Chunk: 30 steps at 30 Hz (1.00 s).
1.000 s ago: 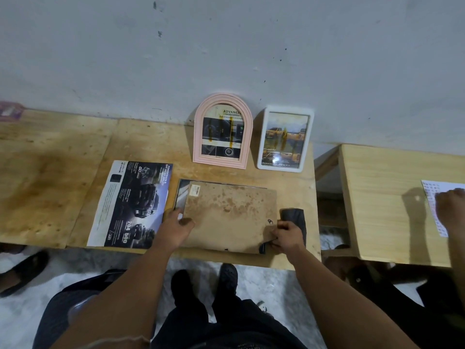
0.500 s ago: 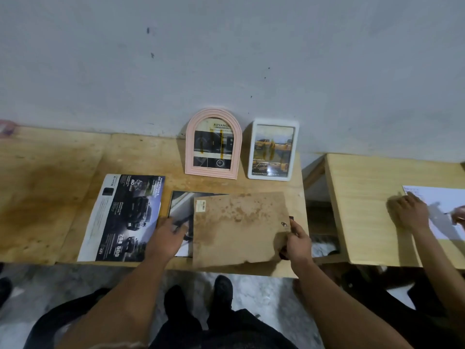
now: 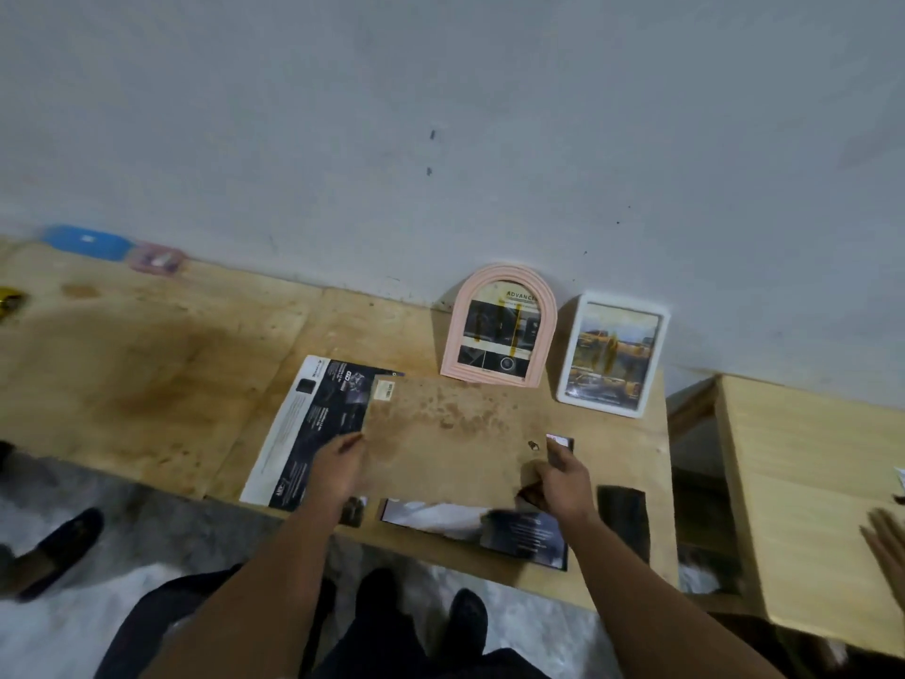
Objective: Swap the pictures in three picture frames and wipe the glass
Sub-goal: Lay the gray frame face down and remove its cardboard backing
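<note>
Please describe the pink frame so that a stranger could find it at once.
Look along the grey wall to the far edge of the wooden table. Two frames lean there; the pink frame is the left one. Only it is arch-topped; the white frame is rectangular.

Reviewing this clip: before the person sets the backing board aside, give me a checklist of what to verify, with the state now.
1. Both hands on the backing board: ok. Left hand is at its left edge, right hand pinches its near right corner.
2. Board clear of the frame: ok. It is lifted and overlaps the flyer.
3. Picture exposed for removal: ok. A dark print shows at the table's near edge.
4. Standing frames safe: ok. The pink frame and white frame lean on the wall, apart from the board.
5. Glass intact: cannot tell.
6. Wiping cloth within reach: cannot tell. A dark object lies right of the right hand.
</note>
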Tool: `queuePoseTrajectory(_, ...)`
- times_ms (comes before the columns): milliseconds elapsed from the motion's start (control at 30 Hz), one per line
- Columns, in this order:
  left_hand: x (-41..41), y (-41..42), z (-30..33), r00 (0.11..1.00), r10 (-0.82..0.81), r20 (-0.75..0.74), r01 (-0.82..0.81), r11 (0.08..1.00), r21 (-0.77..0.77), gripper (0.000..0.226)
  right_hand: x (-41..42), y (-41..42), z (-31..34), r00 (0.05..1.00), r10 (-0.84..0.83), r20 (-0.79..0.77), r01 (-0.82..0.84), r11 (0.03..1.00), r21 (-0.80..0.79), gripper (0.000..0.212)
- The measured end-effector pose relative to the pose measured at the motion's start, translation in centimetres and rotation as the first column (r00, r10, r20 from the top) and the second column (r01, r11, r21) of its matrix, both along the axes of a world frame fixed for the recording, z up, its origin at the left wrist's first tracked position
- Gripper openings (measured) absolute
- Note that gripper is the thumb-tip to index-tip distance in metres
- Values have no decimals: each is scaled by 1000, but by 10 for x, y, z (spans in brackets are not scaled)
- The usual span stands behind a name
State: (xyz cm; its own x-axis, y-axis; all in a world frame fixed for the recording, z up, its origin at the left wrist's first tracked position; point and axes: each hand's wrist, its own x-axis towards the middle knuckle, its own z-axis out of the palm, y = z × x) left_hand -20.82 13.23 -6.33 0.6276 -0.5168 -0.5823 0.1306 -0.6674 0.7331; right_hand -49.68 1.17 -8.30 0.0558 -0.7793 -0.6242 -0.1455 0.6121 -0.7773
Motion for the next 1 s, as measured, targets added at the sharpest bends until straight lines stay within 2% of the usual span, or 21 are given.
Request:
queuePoseTrajectory(100, 36, 8, 0, 993, 118, 3, -118, 993, 19, 28, 41, -2, 7, 983, 178, -34, -180, 983, -44, 42)
queuePoseTrajectory(233, 83, 13, 3, 992, 122, -19, -121, 992, 44, 24, 95, -7, 10, 973, 228, -30, -229, 973, -35, 43)
queuePoseTrajectory(367, 135, -5, 3, 979, 199, -51, -199, 980, 3, 20, 148, -25, 11, 976, 218, -21, -218, 976, 20, 47)
queuePoseTrajectory(433, 161, -19, -1, 976, 210, -55, -210, 978, -8, 33, 175, -35, 14, 983, 181, -28, -180, 983, 21, 43)
queuePoseTrajectory(600, 225, -58, -20, 988, 143, -58, -144, 989, -24, 36, 243, -65, 3, 998, 61, -34, -57, 993, 104, 51)
queuePoseTrajectory(733, 267, -87, -39, 990, 128, -56, -131, 990, -45, 37, 287, -85, -5, 1000, 18, -24, -15, 994, 111, 56)
queuePoseTrajectory(833, 285, -107, -49, 989, 129, -78, -136, 987, -83, 34, 312, -103, -15, 999, -39, 33, 32, 982, 185, 47)
queuePoseTrajectory(933, 300, -124, -55, 989, 137, -51, -141, 984, -109, 36, 324, -111, -19, 997, 1, 78, -18, 976, 216, 29)
queuePoseTrajectory(1000, 307, -133, -58, 988, 152, -15, -153, 981, -115, 40, 327, -108, -19, 992, 11, 124, -37, 978, 208, 25)
